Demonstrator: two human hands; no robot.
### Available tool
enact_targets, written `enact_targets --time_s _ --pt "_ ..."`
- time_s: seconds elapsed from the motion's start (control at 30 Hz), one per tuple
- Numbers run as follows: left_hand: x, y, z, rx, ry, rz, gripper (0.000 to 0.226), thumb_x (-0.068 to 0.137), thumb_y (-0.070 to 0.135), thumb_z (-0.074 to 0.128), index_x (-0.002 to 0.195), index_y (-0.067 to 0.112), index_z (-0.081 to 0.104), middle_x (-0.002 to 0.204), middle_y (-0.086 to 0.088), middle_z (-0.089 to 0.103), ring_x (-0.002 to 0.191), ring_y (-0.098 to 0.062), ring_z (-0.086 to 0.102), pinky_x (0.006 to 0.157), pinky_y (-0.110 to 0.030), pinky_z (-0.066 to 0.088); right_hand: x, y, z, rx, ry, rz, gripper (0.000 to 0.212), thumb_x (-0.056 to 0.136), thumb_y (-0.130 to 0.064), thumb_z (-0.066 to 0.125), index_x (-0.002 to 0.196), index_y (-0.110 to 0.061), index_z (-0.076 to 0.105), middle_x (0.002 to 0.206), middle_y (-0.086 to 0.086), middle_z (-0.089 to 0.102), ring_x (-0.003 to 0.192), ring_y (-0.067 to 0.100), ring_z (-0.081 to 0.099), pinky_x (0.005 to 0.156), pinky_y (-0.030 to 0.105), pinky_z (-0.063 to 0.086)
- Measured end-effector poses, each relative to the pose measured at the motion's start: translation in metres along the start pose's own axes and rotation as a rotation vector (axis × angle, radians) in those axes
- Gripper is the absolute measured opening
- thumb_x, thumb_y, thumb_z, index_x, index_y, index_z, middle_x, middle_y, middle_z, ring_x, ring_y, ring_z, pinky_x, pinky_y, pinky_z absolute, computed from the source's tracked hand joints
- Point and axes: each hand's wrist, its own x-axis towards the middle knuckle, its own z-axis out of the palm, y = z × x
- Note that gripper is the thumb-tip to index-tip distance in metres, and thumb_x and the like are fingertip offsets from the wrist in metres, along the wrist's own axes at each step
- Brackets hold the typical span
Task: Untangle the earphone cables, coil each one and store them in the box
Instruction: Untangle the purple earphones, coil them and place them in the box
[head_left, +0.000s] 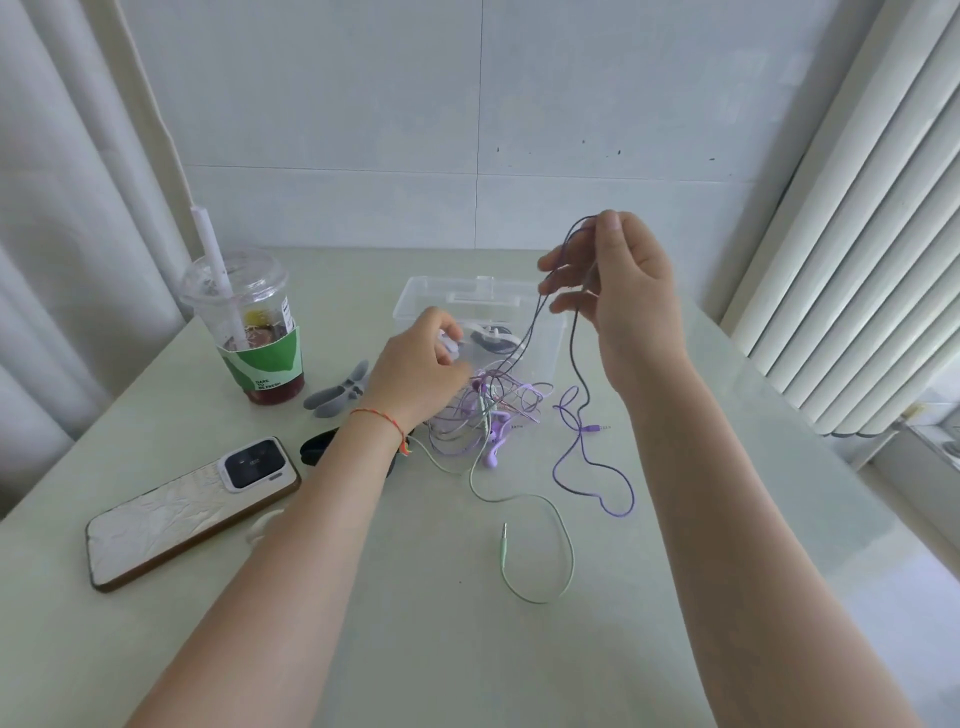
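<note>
Head view: right hand (621, 291) raised above the tabletop (363, 649), thumb and fingers pinching purple cable (576, 364) strands hanging down to the tangle (488, 410). Left hand (421, 369) low, fingers curled at the tangle's edge, holding something white; exact grip hard to make out. Green cable (545, 561) trailing from the tangle toward the near edge, plug free. Clear box (415, 301) behind the tangle, contents blurred, partly hidden by both hands. Cup (249, 332), phone (192, 506) at left; dark object (317, 447) half hidden under the left wrist.
</note>
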Motion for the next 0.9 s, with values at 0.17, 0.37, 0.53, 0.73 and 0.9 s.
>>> enact_targets --time_s 0.17,0.37,0.53,0.73,0.9 --pt "-0.002 0.017 -0.002 -0.277 -0.251 0.145 0.030 0.071 0.016 0.058 0.096 0.026 0.069 0.097 0.009 0.068 0.088 -0.005 0.061 0.085 -0.017 0.046 -0.001 0.001 0.005 0.070 -0.077 0.037 0.029 0.106 -0.021 0.034 0.086 -0.009 0.051 0.077 0.014 0.066 0.067 0.029 0.063 0.060 0.034 0.051" --pt "-0.005 0.002 0.010 0.073 -0.366 0.002 0.034 0.078 0.021 0.073 0.110 0.023 0.062 0.101 0.004 0.065 0.092 -0.012 0.062 0.083 -0.020 0.043 0.003 -0.001 0.001 0.200 -0.031 -0.106 0.028 0.105 -0.020 0.035 0.087 -0.010 0.054 0.102 0.015 0.067 0.096 0.029 0.065 0.084 0.040 0.052" --pt "-0.005 0.001 0.000 0.059 -0.427 -0.054 0.080 0.069 0.039 0.085 0.137 0.036 0.044 0.120 0.005 0.050 0.104 -0.013 0.055 0.091 -0.027 0.043 0.005 0.004 -0.004 0.036 0.066 -0.124 0.027 0.104 -0.023 0.037 0.089 -0.015 0.059 0.106 0.008 0.068 0.094 0.020 0.064 0.077 0.034 0.052" --pt "-0.006 0.019 -0.002 -0.204 -0.309 0.076 0.058 0.067 0.060 0.075 0.120 0.040 0.062 0.120 0.019 0.059 0.114 -0.001 0.053 0.098 -0.022 0.041 0.003 0.001 -0.002 0.050 -0.003 -0.008 0.029 0.106 -0.020 0.035 0.087 -0.011 0.055 0.095 0.013 0.069 0.077 0.025 0.065 0.067 0.034 0.050" --pt "-0.010 0.034 0.004 -0.362 -0.286 0.124 0.012 0.089 0.025 0.070 0.099 0.018 0.071 0.104 0.005 0.073 0.099 0.002 0.064 0.087 -0.013 0.043 0.002 0.006 0.002 0.000 -0.072 0.041 0.029 0.105 -0.019 0.037 0.084 -0.010 0.054 0.092 0.014 0.062 0.070 0.026 0.065 0.071 0.035 0.051"
